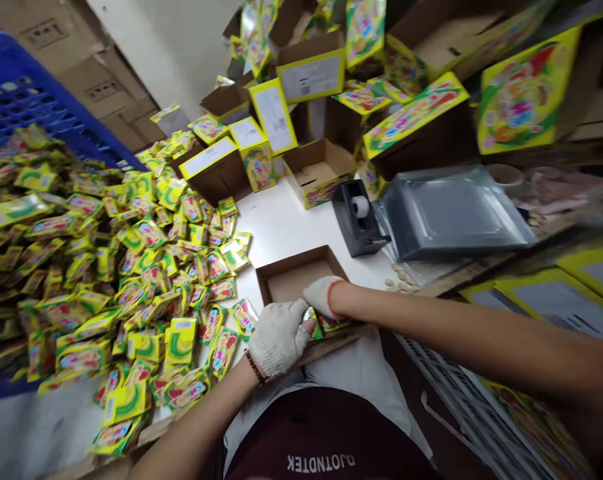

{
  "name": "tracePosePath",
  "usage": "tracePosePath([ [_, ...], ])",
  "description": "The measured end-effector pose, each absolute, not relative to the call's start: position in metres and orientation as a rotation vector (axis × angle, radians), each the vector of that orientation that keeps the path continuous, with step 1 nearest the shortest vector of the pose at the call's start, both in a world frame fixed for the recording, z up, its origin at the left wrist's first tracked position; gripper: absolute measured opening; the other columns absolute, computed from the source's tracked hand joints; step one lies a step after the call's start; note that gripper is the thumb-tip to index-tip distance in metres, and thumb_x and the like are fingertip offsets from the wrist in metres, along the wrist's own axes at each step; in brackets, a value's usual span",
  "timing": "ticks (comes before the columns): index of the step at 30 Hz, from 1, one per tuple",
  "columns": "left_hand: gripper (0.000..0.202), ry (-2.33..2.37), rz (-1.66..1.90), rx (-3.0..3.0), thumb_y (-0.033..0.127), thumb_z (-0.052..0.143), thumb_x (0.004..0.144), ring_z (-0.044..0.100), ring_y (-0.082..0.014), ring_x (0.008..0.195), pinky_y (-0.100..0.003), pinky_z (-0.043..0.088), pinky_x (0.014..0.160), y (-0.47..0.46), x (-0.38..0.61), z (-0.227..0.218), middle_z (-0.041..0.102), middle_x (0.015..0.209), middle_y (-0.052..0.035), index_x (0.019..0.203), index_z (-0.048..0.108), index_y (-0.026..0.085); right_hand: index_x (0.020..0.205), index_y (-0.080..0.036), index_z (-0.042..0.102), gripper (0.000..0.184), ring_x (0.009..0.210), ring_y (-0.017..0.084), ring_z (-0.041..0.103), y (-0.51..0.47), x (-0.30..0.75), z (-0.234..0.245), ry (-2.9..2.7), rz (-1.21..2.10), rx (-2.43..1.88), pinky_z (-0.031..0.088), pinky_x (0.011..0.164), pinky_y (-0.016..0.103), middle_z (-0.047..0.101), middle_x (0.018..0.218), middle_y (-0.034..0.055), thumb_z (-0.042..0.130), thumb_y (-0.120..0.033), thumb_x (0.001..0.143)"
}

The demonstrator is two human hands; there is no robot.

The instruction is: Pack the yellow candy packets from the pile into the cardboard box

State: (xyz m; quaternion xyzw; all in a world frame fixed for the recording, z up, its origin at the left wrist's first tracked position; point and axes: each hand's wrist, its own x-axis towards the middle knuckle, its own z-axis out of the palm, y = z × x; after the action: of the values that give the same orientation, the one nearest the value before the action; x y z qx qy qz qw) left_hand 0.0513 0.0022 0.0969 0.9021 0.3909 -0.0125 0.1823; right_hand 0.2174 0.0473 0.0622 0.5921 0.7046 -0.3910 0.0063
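A shallow cardboard tray box (301,272) lies on the white table close to my body, its brown inside facing up. My left hand (281,337), in a white knit glove, is closed at the near left corner of the tray, its bare thumb against a small green-and-yellow printed box (313,325). My gloved right hand (324,297) reaches in from the right over the tray, fingers curled down beside that box. What those fingers hold is hidden. Another small box (334,325) lies partly under my right wrist.
A large heap of small yellow boxes (146,267) spreads over the left, beside a blue crate (46,100). Empty display boxes (318,177) stack up at the back. A black tape dispenser (358,220) and a stack of clear plastic film (451,213) sit right of the tray.
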Motion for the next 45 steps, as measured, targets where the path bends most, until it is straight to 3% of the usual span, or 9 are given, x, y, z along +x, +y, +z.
tracePosePath([
  [7, 0.037, 1.559, 0.655, 2.326, 0.030, 0.050, 0.094, 0.056, -0.0242, 0.122, -0.039, 0.045, 0.105, 0.007, -0.012, 0.085, 0.061, 0.127, -0.0145, 0.128, 0.053, 0.016, 0.098, -0.007, 0.072, 0.053, 0.096, 0.042, 0.070, 0.036, 0.223, 0.072, 2.171, -0.889, 1.567, 0.053, 0.079, 0.046, 0.070, 0.107, 0.0272, 0.076, 0.004, 0.046],
  [12, 0.088, 1.718, -0.075, 2.379, 0.049, 0.080, 0.066, 0.056, -0.0377, 0.115, -0.054, 0.044, 0.101, 0.019, -0.048, 0.070, 0.060, 0.124, -0.0185, 0.140, 0.048, 0.012, 0.078, -0.020, 0.069, 0.028, 0.074, 0.024, 0.069, 0.051, 0.224, 0.085, 2.135, -0.814, 1.541, 0.046, 0.060, 0.030, 0.071, 0.080, 0.0060, 0.072, -0.005, 0.055],
  [16, 0.090, 1.779, 0.167, 2.336, 0.050, 0.077, 0.067, 0.053, -0.0357, 0.122, -0.049, 0.041, 0.107, 0.021, -0.054, 0.076, 0.057, 0.128, -0.0181, 0.142, 0.045, 0.013, 0.071, -0.022, 0.062, 0.007, 0.063, 0.018, 0.059, 0.064, 0.218, 0.122, 2.284, -0.756, 1.717, 0.038, 0.055, 0.029, 0.064, 0.068, 0.0030, 0.060, -0.022, 0.077],
  [21, 0.106, 1.639, 0.696, 2.474, 0.061, 0.073, 0.072, 0.039, -0.0353, 0.140, -0.046, 0.031, 0.118, 0.027, -0.048, 0.124, 0.042, 0.148, -0.0222, 0.152, 0.025, 0.011, 0.095, -0.020, 0.061, 0.033, 0.067, 0.017, 0.060, 0.066, 0.162, 0.163, 2.522, -1.694, 1.657, 0.046, 0.058, 0.028, 0.067, 0.078, 0.0040, 0.051, -0.050, 0.086],
  [24, 0.091, 1.671, 0.656, 2.425, 0.062, 0.071, 0.076, 0.045, -0.0318, 0.136, -0.041, 0.040, 0.111, 0.025, -0.062, 0.145, 0.050, 0.143, -0.0186, 0.146, 0.038, 0.013, 0.092, -0.019, 0.055, 0.027, 0.061, 0.016, 0.057, 0.064, 0.131, 0.170, 2.453, -1.801, 1.550, 0.045, 0.056, 0.027, 0.066, 0.076, 0.0040, 0.055, -0.045, 0.083],
  [29, 0.039, 1.897, -0.280, 2.191, 0.058, 0.069, 0.081, 0.066, -0.0302, 0.088, -0.044, 0.046, 0.087, -0.007, -0.099, 0.125, 0.069, 0.083, -0.0095, 0.084, 0.066, 0.019, 0.084, -0.022, 0.052, 0.015, 0.071, 0.020, 0.057, 0.059, 0.132, 0.174, 2.634, -1.292, 1.665, 0.043, 0.062, 0.029, 0.064, 0.079, 0.0043, 0.053, -0.037, 0.082],
  [32, 0.033, 1.965, -0.349, 2.155, 0.047, 0.073, 0.078, 0.064, -0.0308, 0.091, -0.046, 0.043, 0.089, -0.025, -0.101, 0.095, 0.070, 0.091, -0.0112, 0.092, 0.064, 0.019, 0.084, -0.023, 0.052, 0.023, 0.069, 0.020, 0.054, 0.039, 0.135, 0.170, 2.614, -1.408, 1.641, 0.043, 0.062, 0.031, 0.062, 0.076, 0.0036, 0.052, -0.046, 0.083],
  [41, 0.027, 2.023, 0.394, 1.925, 0.035, 0.065, 0.080, 0.061, -0.0288, 0.105, -0.040, 0.049, 0.093, -0.056, -0.092, 0.073, 0.066, 0.107, -0.0107, 0.104, 0.062, 0.021, 0.119, -0.026, 0.046, 0.050, 0.092, 0.029, 0.068, -0.059, 0.065, 0.066, 1.395, -2.976, 1.952, 0.058, 0.072, 0.043, 0.068, 0.109, 0.0114, 0.046, -0.064, 0.087],
  [45, 0.034, 1.415, 0.310, 2.009, 0.021, 0.066, 0.076, 0.063, -0.0218, 0.104, -0.031, 0.052, 0.092, -0.054, -0.112, 0.080, 0.068, 0.112, -0.0035, 0.109, 0.066, 0.024, 0.105, -0.025, 0.048, 0.045, 0.098, 0.032, 0.068, -0.057, 0.059, 0.045, 1.663, -2.510, 2.295, 0.059, 0.083, 0.047, 0.068, 0.107, 0.0134, 0.046, -0.065, 0.083],
])
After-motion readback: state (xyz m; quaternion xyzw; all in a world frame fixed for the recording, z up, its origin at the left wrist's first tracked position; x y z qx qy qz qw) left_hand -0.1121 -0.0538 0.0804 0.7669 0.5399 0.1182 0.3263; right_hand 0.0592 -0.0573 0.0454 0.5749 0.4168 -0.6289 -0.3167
